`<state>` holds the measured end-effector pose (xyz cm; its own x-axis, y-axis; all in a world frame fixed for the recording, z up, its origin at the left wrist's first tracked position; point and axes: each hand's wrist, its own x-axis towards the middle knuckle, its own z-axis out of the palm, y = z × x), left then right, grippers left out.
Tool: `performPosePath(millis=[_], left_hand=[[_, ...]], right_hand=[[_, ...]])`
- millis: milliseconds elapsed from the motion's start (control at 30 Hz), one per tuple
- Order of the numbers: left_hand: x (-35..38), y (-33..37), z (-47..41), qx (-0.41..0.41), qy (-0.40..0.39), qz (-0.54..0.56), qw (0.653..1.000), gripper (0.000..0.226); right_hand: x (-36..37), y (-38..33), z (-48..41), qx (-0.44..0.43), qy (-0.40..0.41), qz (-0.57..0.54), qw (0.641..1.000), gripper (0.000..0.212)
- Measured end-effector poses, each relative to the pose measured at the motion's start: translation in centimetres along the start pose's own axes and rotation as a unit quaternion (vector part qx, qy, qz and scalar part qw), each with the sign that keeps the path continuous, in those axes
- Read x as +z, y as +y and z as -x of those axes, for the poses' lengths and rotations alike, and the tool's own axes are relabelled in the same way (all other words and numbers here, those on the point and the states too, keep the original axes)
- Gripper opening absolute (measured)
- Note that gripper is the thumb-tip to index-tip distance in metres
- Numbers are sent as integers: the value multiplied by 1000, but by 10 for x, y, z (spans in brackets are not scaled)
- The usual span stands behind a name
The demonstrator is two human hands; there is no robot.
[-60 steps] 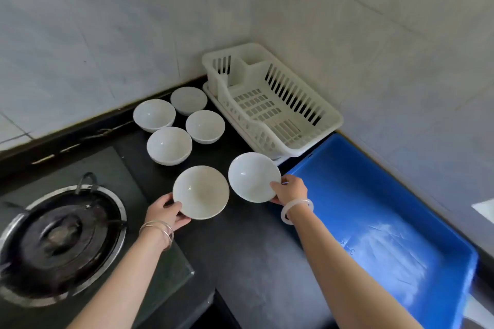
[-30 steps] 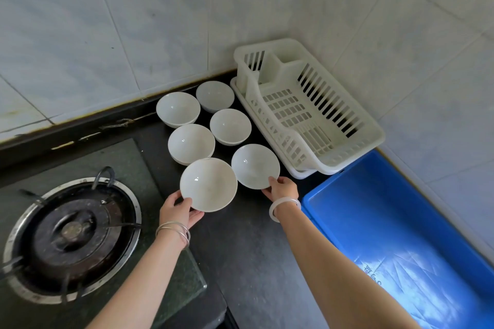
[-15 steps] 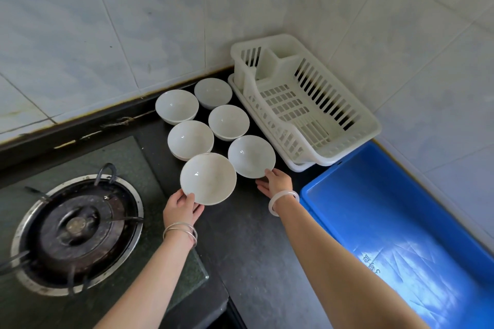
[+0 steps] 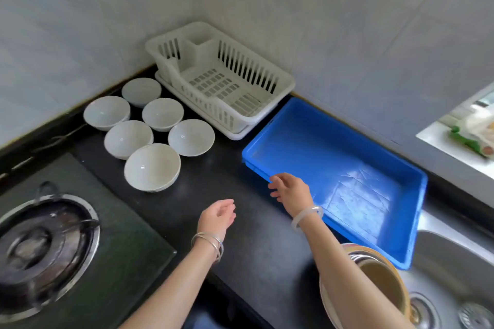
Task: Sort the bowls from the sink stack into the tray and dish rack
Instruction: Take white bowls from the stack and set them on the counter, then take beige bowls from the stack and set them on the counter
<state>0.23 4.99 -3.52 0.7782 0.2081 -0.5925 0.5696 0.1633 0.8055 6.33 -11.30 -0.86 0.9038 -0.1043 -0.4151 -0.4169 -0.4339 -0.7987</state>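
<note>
Several white bowls stand upright in two rows on the black counter, the nearest bowl (image 4: 151, 167) beside another bowl (image 4: 191, 137). The white dish rack (image 4: 278, 80) in the corner holds nothing. The blue tray (image 4: 421, 195) to its right is bare inside. My left hand (image 4: 217, 215) hovers over the counter, fingers loosely apart, holding nothing. My right hand (image 4: 290, 189) is open at the tray's near left rim, holding nothing. A stack of bowls (image 4: 379, 270) sits in the sink, partly hidden by my right forearm.
A gas burner (image 4: 40, 246) on a dark glass hob fills the lower left. The steel sink (image 4: 454, 275) with its drain lies at the lower right. Tiled walls close off the corner behind the rack. A window sill with packets (image 4: 470, 131) shows at the right.
Both hands have let go of the two nearest bowls, which now rest on the counter, and have drawn back to the right. The view has swung right, showing the sink.
</note>
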Motion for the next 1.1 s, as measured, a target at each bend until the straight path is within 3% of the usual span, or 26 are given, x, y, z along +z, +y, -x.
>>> performPosePath(millis=[100,267,367,533,733,1100], left_hand=[[52,-3,26,29,-99,-122,987,22],[129,-19,71,121,-203,-275,932,22],[159,-30,90,159,-227,-346,896,24],[177,-43,98,222,-225,-471,823,30],[178,-46,95,243,-220,-485,811,31],[176,-49,93,234,-220,-451,833,23]], right_hand=[[-55,33,36,12,80,27,996,15],[-128,96,90,93,213,108,966,14],[-153,130,122,121,263,161,944,15],[-163,161,149,149,264,183,935,16],[-154,166,153,117,270,197,935,10],[-163,167,149,115,235,223,939,13]])
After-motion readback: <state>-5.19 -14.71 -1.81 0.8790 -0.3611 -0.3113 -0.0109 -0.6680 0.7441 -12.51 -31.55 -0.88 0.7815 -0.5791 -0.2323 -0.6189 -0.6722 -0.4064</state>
